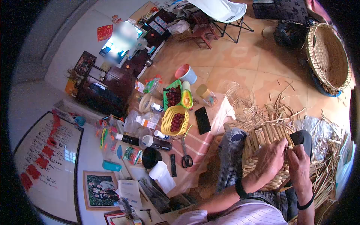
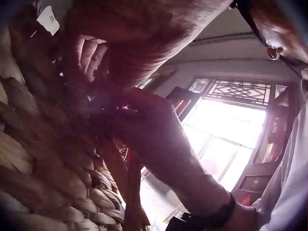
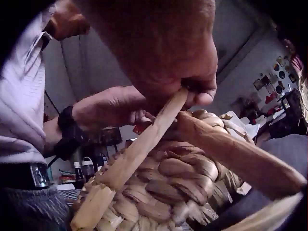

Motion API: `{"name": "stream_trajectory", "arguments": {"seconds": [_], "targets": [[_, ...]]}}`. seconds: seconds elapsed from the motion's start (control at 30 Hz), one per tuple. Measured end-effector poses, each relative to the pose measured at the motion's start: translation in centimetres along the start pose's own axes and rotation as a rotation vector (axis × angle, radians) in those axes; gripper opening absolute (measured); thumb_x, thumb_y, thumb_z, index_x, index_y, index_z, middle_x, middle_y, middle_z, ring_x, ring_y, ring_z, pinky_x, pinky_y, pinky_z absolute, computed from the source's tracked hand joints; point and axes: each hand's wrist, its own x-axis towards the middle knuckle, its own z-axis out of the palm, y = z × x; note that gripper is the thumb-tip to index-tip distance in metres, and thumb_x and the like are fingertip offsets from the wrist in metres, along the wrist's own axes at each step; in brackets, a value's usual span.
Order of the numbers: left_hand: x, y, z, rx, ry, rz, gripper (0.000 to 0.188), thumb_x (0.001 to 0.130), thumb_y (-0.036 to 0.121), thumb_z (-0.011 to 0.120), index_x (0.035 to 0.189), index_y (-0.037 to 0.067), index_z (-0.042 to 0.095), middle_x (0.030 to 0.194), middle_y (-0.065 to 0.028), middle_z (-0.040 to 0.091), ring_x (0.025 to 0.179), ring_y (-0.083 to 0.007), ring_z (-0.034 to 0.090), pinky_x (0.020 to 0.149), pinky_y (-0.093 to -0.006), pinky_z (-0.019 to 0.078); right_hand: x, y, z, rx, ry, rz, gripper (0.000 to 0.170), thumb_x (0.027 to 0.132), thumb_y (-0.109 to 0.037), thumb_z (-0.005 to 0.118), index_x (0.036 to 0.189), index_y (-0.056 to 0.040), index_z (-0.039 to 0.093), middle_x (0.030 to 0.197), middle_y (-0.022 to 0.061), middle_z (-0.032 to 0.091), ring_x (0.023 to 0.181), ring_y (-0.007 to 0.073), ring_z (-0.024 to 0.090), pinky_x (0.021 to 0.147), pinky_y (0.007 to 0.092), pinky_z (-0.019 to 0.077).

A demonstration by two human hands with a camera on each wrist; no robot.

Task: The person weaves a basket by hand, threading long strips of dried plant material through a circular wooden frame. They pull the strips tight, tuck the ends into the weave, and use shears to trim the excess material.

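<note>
A woven straw basket (image 1: 262, 140) with upright strips along its edge rests on the person's lap. The left hand (image 1: 270, 156) and right hand (image 1: 299, 161) meet at its rim, fingertips close together. In the right wrist view, the right hand (image 3: 168, 67) pinches a flat dry strip (image 3: 144, 149) that slants down across the braided wall (image 3: 178, 178); a second strip (image 3: 236, 154) runs off to the right. The left hand (image 3: 113, 106) is behind it, fingers bent at the weave. The left wrist view is dark where the fingers meet, so their exact grip there is hidden.
Left of the lap, a table with a striped cloth (image 1: 200, 144) holds a phone (image 1: 203, 120), scissors (image 1: 186, 155), a yellow fruit basket (image 1: 175, 120) and bottles. Loose straw (image 1: 326, 161) lies around the right side. A large round basket (image 1: 330, 56) stands at the far right.
</note>
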Motion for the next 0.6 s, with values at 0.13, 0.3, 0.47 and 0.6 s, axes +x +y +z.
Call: {"name": "stream_trajectory", "arguments": {"seconds": [0.13, 0.3, 0.47, 0.6], "targets": [[-1.0, -0.4, 0.3, 0.000, 0.088, 0.119, 0.028, 0.089, -0.008, 0.066, 0.114, 0.002, 0.061, 0.106, -0.0223, 0.063, 0.096, -0.0499, 0.068, 0.080, -0.0543, 0.0567, 1.0, -0.3, -0.1, -0.032, -0.045, -0.037, 0.029, 0.082, 0.004, 0.072, 0.110, -0.0016, 0.076, 0.097, 0.0175, 0.060, 0.084, 0.0370, 0.069, 0.070, 0.0473, 0.0569], [-2.4, -2.6, 0.0, -0.013, 0.123, 0.078, 0.032, 0.085, -0.010, 0.065, 0.115, 0.002, 0.061, 0.110, -0.0230, 0.059, 0.100, -0.0490, 0.066, 0.083, -0.0552, 0.0560, 1.9, -1.7, -2.5, -0.036, -0.171, -0.059, 0.033, 0.082, 0.001, 0.073, 0.114, -0.0067, 0.078, 0.099, 0.0166, 0.060, 0.084, 0.0366, 0.069, 0.070, 0.0476, 0.0561], [-3.7, -2.9, -1.8, -0.012, 0.150, 0.022, 0.033, 0.085, -0.009, 0.066, 0.115, 0.004, 0.061, 0.110, -0.0218, 0.059, 0.099, -0.0487, 0.065, 0.083, -0.0550, 0.0557, 1.1, -2.3, -3.9, -0.078, -0.230, 0.127, 0.020, 0.092, 0.004, 0.068, 0.109, -0.0025, 0.075, 0.095, 0.0168, 0.057, 0.084, 0.0340, 0.068, 0.070, 0.0451, 0.0538], [-3.5, -3.1, -3.2, 0.024, 0.148, -0.022, 0.028, 0.085, -0.007, 0.068, 0.110, 0.004, 0.062, 0.107, -0.0210, 0.060, 0.094, -0.0476, 0.066, 0.080, -0.0540, 0.0559, -1.9, 2.2, -5.2, 0.065, -0.136, 0.316, 0.019, 0.088, 0.010, 0.072, 0.106, 0.0024, 0.073, 0.097, 0.0150, 0.061, 0.084, 0.0310, 0.066, 0.074, 0.0400, 0.0535]]}}
